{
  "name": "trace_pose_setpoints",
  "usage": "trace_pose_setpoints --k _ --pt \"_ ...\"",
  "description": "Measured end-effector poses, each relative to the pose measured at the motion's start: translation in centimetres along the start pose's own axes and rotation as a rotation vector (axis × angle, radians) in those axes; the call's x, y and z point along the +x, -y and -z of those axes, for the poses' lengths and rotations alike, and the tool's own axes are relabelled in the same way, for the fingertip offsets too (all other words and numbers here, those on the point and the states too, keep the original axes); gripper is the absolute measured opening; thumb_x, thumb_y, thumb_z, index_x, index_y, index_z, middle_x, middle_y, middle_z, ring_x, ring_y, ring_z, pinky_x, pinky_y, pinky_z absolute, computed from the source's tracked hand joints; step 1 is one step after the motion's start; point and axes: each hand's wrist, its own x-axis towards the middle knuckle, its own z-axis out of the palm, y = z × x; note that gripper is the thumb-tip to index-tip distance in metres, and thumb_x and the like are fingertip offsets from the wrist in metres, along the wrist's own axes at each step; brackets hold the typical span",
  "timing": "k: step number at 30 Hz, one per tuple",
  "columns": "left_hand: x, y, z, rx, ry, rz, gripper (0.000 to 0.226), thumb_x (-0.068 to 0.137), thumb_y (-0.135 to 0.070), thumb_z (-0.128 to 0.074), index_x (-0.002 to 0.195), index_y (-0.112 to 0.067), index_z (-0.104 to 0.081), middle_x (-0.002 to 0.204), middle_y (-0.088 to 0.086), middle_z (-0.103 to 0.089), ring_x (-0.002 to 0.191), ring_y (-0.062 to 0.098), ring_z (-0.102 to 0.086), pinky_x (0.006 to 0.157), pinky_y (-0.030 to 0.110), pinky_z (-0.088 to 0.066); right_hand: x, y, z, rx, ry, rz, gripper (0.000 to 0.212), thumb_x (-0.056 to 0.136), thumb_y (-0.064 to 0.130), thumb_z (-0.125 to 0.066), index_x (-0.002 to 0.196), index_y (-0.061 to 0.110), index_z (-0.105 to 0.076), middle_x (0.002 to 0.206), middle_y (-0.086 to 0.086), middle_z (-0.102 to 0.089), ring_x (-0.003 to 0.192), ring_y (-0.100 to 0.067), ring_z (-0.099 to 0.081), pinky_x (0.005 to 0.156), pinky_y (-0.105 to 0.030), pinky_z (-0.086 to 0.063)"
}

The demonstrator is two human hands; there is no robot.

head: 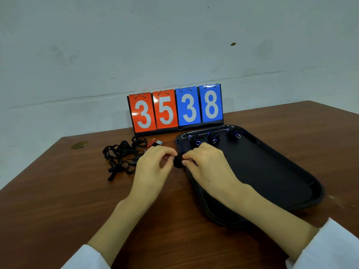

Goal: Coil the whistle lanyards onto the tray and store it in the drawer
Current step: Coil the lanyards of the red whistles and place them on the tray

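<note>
White sleeves [330,247] edge the view, with both forearms reaching toward the tray [310,183]. The hands meet at the tray's left rim. The left hand [153,164] and the right hand [206,162] each pinch one side of a small black coiled lanyard [177,163] with curled fingers. The right hand lies on the tray side, so it likely sets the bundle down. Three finished coils [213,138] sit along the tray's far edge. A tangle of lanyards [122,154] lies left of the tray on the table [58,200].

A brown wooden table [58,200] carries a black tray [272,167] at right, a tangle of black lanyards [124,150] at left, and a flip scoreboard [165,111] reading 35 38 at the back edge.
</note>
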Motion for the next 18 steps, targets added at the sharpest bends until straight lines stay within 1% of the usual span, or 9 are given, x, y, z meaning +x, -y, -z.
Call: trace_pose_setpoints --k 2,4,6,7,9,12,13,15,18 --pt "0.24 -0.3 0.06 -0.187 -0.023 0.201 0.02 0.081 -0.001 -0.064 0.085 -0.019 -0.057 0.084 -0.008 -0.064 0.077 0.005 -0.058 0.071 0.01 -0.046 -0.02 -0.01 0.06 0.011 -0.011 -0.007 0.008 0.073 0.013 -0.074 0.08 0.009 -0.074 0.065 -0.004 -0.068 0.064 -0.022 -0.058 0.056 -0.035 -0.052" --pt "0.68 -0.33 0.16 -0.404 -0.045 0.405 0.024 0.081 0.0 -0.064 0.086 -0.017 -0.048 0.083 0.001 -0.068 0.077 0.01 -0.063 0.072 0.017 -0.048 0.01 0.11 0.03 0.026 -0.022 -0.01 0.008 0.072 0.012 -0.075 0.08 0.01 -0.075 0.064 -0.003 -0.068 0.063 -0.02 -0.058 0.056 -0.032 -0.05" --pt "0.89 -0.12 0.12 -0.544 -0.031 0.535 0.024 0.082 0.0 -0.062 0.086 -0.015 -0.044 0.083 0.006 -0.07 0.081 0.016 -0.063 0.072 0.019 -0.045 -0.01 0.3 -0.05 0.023 -0.021 -0.007 0.009 0.071 0.013 -0.076 0.08 0.011 -0.075 0.064 -0.002 -0.068 0.062 -0.019 -0.058 0.057 -0.028 -0.047" --pt "0.88 -0.06 0.1 -0.573 -0.018 0.565 0.022 0.083 0.0 -0.061 0.086 -0.014 -0.044 0.084 0.008 -0.07 0.083 0.018 -0.063 0.072 0.019 -0.044 -0.04 0.37 -0.09 0.021 -0.02 -0.007 0.01 0.071 0.013 -0.077 0.08 0.011 -0.075 0.064 -0.001 -0.068 0.062 -0.018 -0.058 0.058 -0.027 -0.047" --pt "0.83 -0.05 0.05 -0.54 0.013 0.538 0.016 0.084 -0.002 -0.061 0.085 -0.012 -0.049 0.085 0.006 -0.069 0.083 0.015 -0.061 0.072 0.019 -0.045 -0.15 0.35 -0.09 0.034 -0.015 -0.017 0.01 0.071 0.012 -0.076 0.081 0.011 -0.075 0.065 -0.002 -0.068 0.063 -0.018 -0.058 0.058 -0.027 -0.047" --pt "0.61 -0.29 0.16 -0.351 0.051 0.338 0.02 0.084 -0.001 -0.061 0.085 -0.02 -0.062 0.083 -0.004 -0.065 0.074 0.0 -0.056 0.069 0.013 -0.045 -0.21 0.0 0.07 0.059 -0.02 -0.037 0.01 0.074 0.011 -0.074 0.084 0.01 -0.074 0.069 -0.003 -0.069 0.066 -0.02 -0.058 0.061 -0.032 -0.05" --pt "0.54 -0.37 0.24 -0.301 0.05 0.283 0.024 0.084 -0.001 -0.06 0.086 -0.024 -0.065 0.083 -0.008 -0.064 0.075 -0.003 -0.056 0.07 0.01 -0.045 -0.18 -0.07 0.11 0.06 -0.02 -0.037 0.01 0.075 0.012 -0.073 0.085 0.01 -0.074 0.07 -0.004 -0.069 0.067 -0.02 -0.058 0.061 -0.033 -0.05" --pt "0.44 -0.36 0.29 -0.232 0.036 0.214 0.028 0.086 -0.002 -0.06 0.089 -0.029 -0.067 0.086 -0.016 -0.064 0.082 -0.003 -0.058 0.074 0.011 -0.045 -0.12 -0.04 0.13 0.057 -0.027 -0.032 0.01 0.076 0.012 -0.072 0.085 0.01 -0.074 0.069 -0.003 -0.069 0.067 -0.02 -0.058 0.061 -0.033 -0.049" --pt "0.38 -0.11 0.19 -0.167 0.016 0.177 0.028 0.086 -0.005 -0.061 0.093 -0.032 -0.067 0.09 -0.021 -0.062 0.091 -0.003 -0.058 0.078 0.013 -0.045 -0.07 0.08 0.12 0.051 -0.042 -0.037 0.009 0.074 0.012 -0.073 0.084 0.01 -0.074 0.067 -0.003 -0.069 0.064 -0.019 -0.058 0.059 -0.032 -0.048"
